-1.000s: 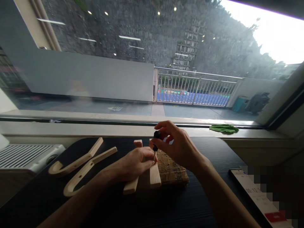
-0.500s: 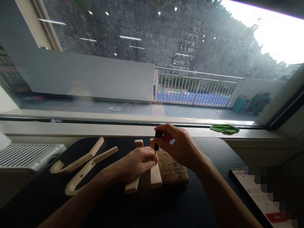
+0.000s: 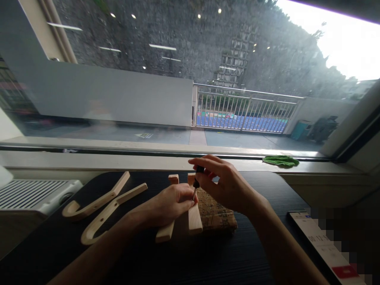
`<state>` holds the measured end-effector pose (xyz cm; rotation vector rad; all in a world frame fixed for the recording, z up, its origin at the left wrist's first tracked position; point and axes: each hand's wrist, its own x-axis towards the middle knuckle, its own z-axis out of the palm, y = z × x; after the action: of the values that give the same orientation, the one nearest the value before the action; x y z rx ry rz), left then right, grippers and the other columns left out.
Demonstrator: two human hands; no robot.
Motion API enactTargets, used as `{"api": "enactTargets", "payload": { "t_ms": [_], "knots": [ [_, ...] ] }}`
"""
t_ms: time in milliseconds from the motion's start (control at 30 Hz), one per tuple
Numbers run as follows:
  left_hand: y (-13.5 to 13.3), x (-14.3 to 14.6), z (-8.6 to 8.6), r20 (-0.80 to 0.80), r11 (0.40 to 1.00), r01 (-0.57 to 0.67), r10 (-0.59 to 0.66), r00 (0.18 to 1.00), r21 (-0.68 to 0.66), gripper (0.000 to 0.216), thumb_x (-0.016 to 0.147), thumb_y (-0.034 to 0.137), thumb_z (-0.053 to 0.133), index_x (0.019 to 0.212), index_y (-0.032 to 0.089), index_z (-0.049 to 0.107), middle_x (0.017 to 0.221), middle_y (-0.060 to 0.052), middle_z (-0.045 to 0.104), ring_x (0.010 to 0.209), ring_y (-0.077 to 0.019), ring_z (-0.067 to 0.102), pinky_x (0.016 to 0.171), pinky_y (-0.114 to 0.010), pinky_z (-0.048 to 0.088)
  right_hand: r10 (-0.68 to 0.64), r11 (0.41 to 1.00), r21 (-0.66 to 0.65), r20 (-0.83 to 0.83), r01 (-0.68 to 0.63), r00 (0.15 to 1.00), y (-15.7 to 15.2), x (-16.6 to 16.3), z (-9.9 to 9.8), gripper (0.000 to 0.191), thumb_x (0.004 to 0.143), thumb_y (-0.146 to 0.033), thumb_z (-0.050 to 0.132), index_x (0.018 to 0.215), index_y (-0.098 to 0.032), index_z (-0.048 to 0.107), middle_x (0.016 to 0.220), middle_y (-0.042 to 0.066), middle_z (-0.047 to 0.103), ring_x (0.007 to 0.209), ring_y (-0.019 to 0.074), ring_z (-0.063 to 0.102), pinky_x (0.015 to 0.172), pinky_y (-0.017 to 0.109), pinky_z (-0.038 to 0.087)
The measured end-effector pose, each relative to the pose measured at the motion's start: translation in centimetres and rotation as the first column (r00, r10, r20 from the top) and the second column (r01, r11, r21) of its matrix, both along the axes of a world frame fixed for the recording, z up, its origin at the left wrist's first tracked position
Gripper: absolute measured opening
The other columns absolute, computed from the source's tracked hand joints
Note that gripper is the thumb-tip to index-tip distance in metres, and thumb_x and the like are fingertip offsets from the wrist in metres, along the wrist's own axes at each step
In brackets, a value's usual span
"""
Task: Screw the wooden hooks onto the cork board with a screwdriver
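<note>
My right hand point(image 3: 226, 186) pinches the black handle of a small screwdriver point(image 3: 197, 179), held upright with its tip down on a wooden slat point(image 3: 194, 217). My left hand point(image 3: 168, 206) is curled with its fingertips pressed at the screwdriver's tip, resting on the slats; what it pinches there is too small to make out. A second slat point(image 3: 165, 232) pokes out below that hand. Both slats lie on a brown cork-like board point(image 3: 216, 215) on the black table point(image 3: 178, 257).
Two curved wooden hook-shaped pieces point(image 3: 97, 204) lie at the table's left. A white slatted heater point(image 3: 32, 194) stands at the far left. A phone or card point(image 3: 325, 247) lies at the right edge. A green cloth point(image 3: 280, 160) sits on the window sill.
My right hand's fingers have shifted round the screwdriver handle, as in a turn. The left hand and the slats have stayed put.
</note>
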<state>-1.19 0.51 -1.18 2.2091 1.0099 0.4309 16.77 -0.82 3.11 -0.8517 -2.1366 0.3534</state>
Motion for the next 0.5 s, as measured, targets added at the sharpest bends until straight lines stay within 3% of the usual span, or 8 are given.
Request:
{"api": "enactTargets", "payload": {
  "t_ms": [133,333,500],
  "knots": [
    [0.07,-0.03,-0.08,0.006,1.000,0.015,-0.015,1.000,0.014,0.019,0.084,0.028,0.045,0.081,0.019,0.062,0.083,0.000,0.060,0.080,-0.0146,0.054,0.072,-0.025,0.040,-0.014,1.000,-0.014,-0.011,0.013,1.000,0.06,-0.03,0.03,0.033,0.086,-0.019,0.047,0.118,-0.020,0.054,0.094,0.004,0.061,0.072,0.0102,0.056,0.065,0.024,0.043],
    [0.17,-0.14,-0.35,-0.021,0.999,0.013,-0.012,1.000,0.039,0.021,0.085,0.030,0.044,0.081,0.019,0.062,0.082,0.001,0.059,0.078,-0.0145,0.053,0.070,-0.025,0.039,-0.103,0.995,0.002,-0.062,0.103,0.993,0.42,-0.38,-0.38,0.020,0.079,-0.025,0.059,0.098,-0.019,0.059,0.076,-0.001,0.060,0.062,0.0078,0.051,0.062,0.022,0.042],
    [0.18,-0.17,-0.45,-0.025,1.000,0.000,0.001,1.000,0.022,0.018,0.083,0.028,0.045,0.083,0.020,0.061,0.081,0.001,0.059,0.079,-0.0153,0.054,0.070,-0.025,0.038,-0.132,0.991,-0.015,-0.079,0.131,0.988,0.32,-0.46,-0.39,0.024,0.078,-0.024,0.059,0.101,-0.018,0.056,0.074,-0.001,0.060,0.059,0.0075,0.051,0.059,0.022,0.042]
  ]
}}
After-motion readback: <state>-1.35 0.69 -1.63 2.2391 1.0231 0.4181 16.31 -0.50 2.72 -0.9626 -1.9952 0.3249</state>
